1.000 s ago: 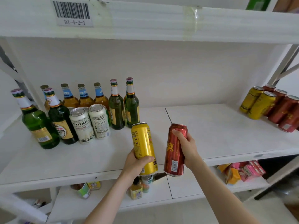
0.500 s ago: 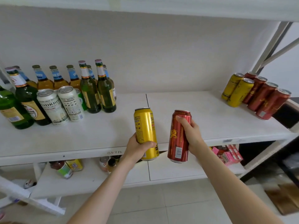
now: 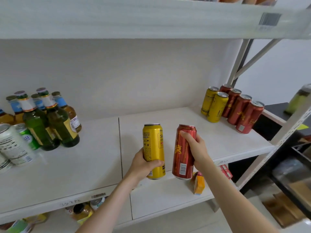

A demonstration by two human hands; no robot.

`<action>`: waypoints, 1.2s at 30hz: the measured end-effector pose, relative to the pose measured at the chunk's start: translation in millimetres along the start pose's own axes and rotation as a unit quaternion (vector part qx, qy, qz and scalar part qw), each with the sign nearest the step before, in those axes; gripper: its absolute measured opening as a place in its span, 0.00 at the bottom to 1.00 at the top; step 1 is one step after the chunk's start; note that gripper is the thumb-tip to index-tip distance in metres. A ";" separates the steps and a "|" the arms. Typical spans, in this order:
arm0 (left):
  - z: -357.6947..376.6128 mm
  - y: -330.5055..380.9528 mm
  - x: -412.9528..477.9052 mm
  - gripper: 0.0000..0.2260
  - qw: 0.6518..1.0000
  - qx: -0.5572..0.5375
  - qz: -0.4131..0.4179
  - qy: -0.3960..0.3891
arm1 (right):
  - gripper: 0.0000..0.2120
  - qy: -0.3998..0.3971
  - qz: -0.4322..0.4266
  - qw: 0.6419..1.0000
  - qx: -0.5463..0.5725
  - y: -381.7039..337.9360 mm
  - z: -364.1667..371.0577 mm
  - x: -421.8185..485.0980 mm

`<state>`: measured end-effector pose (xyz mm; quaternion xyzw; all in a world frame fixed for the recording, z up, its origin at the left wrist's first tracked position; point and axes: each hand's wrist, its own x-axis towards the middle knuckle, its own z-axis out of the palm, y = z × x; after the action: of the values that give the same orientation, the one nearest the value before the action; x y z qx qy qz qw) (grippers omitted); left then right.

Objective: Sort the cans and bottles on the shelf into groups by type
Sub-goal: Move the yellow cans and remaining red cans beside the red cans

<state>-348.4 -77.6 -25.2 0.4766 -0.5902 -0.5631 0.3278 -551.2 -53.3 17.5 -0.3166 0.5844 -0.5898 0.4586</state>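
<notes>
Your left hand (image 3: 143,165) holds the yellow can (image 3: 154,145) low on its body, fingers curled round it w/ the thumb across the front. Your right hand (image 3: 196,148) grips the red can (image 3: 183,158) at its upper half, fingers wrapped round the side. Both cans are upright, side by side but not touching. They are in the air over the front edge of the shelf (image 3: 94,165), approx. at its middle, just right of the seam btw the two boards.

At the rear right corner of the shelf stands the yellow pair (image 3: 213,106), two cans. Just beside it on the right is the red row (image 3: 240,113), four cans.

At the left side stand the green bottles (image 3: 50,121), two in front. The amber bottles (image 3: 69,111) w/ blue neck labels are behind them. The white cans (image 3: 13,145) are at the far left, partly cut by the frame edge.

Below, the lower shelf (image 3: 165,195) carries an orange carton (image 3: 198,184), just under the red can. Some bottles and cans lie at its left, too blurred to name. A barcode label (image 3: 269,20) sticks on the upper shelf edge, top right.
</notes>
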 end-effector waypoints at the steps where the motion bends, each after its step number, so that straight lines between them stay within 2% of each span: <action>1: 8.8 3.6 9.5 0.24 1.000 0.005 0.004 -0.009 | 0.16 0.005 -0.003 1.000 0.003 -2.1 -8.7 7.7; 9: 96.2 22.8 65.9 0.29 0.999 0.013 0.016 -0.034 | 0.14 0.016 -0.006 1.000 0.015 -22.4 -95.0 54.3; 22: 283.2 49.3 101.0 0.32 1.000 0.002 0.005 -0.004 | 0.14 -0.023 -0.019 0.999 -0.025 -53.0 -274.8 100.6; 27: 316.5 54.2 127.1 0.31 1.000 0.014 0.010 0.007 | 0.13 -0.012 -0.037 0.999 -0.028 -55.2 -312.4 123.7; 32: 331.7 58.0 160.1 0.31 0.999 0.026 0.018 0.042 | 0.22 -0.003 -0.065 0.998 -0.025 -56.2 -332.0 143.0; 36: 339.8 60.7 184.8 0.34 0.996 0.042 0.022 0.069 | 0.22 -0.001 -0.087 0.996 -0.027 -55.5 -341.4 157.3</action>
<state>-735.1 -135.4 -44.9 0.5146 -0.6000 -0.4959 0.3596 -930.8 -66.1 6.6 -0.3789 0.5696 -0.6113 0.3978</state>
